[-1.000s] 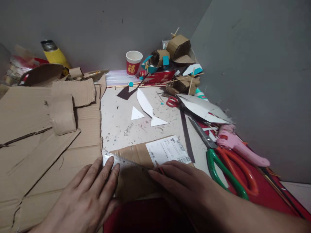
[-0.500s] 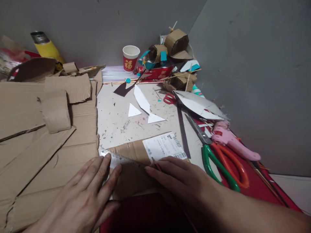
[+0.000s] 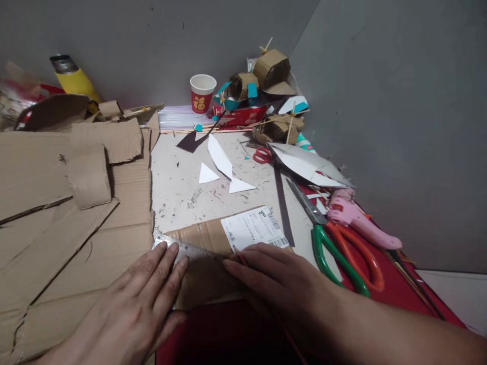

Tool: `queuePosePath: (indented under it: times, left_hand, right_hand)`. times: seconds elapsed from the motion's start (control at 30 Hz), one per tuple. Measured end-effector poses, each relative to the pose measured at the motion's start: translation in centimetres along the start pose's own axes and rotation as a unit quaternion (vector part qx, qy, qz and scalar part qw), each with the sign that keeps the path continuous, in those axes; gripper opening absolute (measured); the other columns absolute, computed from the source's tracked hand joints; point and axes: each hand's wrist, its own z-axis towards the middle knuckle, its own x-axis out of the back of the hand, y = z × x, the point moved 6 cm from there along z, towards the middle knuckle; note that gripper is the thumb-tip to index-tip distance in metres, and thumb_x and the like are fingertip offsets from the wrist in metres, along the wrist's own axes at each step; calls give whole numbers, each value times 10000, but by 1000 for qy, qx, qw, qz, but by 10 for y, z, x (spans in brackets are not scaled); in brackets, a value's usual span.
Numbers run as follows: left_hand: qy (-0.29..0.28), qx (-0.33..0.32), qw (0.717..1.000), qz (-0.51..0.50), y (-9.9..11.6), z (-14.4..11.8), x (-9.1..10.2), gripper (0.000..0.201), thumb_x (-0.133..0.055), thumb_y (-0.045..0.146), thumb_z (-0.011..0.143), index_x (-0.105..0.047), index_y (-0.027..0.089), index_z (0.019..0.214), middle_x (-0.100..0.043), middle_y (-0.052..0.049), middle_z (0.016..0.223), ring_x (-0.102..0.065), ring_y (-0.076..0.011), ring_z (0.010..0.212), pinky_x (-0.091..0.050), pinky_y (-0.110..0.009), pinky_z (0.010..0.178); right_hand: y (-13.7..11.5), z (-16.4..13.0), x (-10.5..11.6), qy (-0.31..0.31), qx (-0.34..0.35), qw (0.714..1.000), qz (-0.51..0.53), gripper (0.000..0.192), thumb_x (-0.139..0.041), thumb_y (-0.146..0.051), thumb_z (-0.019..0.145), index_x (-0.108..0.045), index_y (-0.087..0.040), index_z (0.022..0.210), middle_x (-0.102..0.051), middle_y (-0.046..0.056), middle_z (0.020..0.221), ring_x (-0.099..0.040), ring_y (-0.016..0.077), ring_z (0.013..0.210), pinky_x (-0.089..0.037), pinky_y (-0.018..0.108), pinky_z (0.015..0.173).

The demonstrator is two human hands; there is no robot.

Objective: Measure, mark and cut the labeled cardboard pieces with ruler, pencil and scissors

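Observation:
My left hand (image 3: 135, 296) lies with its fingers stretched out on a clear ruler (image 3: 190, 249), pressing it against a piece of brown cardboard (image 3: 207, 281). The ruler slants across the cardboard, and its right end runs under my right fingers. My right hand (image 3: 283, 276) is closed on a thin reddish pencil (image 3: 242, 259), its tip pointing up beside a white shipping label (image 3: 251, 227). Most of the pencil's shaft is hidden by the hand.
Large cardboard sheets (image 3: 131, 213) cover the left side. White paper cutouts (image 3: 221, 157) lie ahead. Scissors with green and orange handles (image 3: 321, 243) and a pink glue gun (image 3: 361, 223) sit to the right. A red and white paper cup (image 3: 203, 95) stands at the back.
The view has shifted slightly. My left fingers have moved a little on the ruler, with two fingertips now side by side on it. My right hand stays at nearly the same spot on the cardboard.

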Motion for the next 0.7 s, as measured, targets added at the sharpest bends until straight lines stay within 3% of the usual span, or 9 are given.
queuePosePath:
  times: [0.2, 0.7]
  left_hand:
    - [18, 2, 1000, 12, 1, -2, 5, 468, -330, 334, 1033, -655, 66, 1237, -672, -178, 1272, -616, -309, 1188, -474, -400, 969]
    - [-7, 6, 1000, 2, 3, -7, -1, 512, -415, 413, 999, -586, 60, 1327, -590, -206, 1375, -575, -360, 1243, -502, -451, 957]
  right_hand:
    - [0, 2, 1, 13, 16, 1000, -10, 405, -438, -110, 973, -510, -65, 1369, -674, 176, 1145, -616, 254, 1045, -551, 391, 888]
    - [3, -3, -6, 12, 6, 1000, -6, 443, -464, -87, 965, -475, -85, 1408, -657, 174, 1156, -605, 253, 1043, -560, 412, 858]
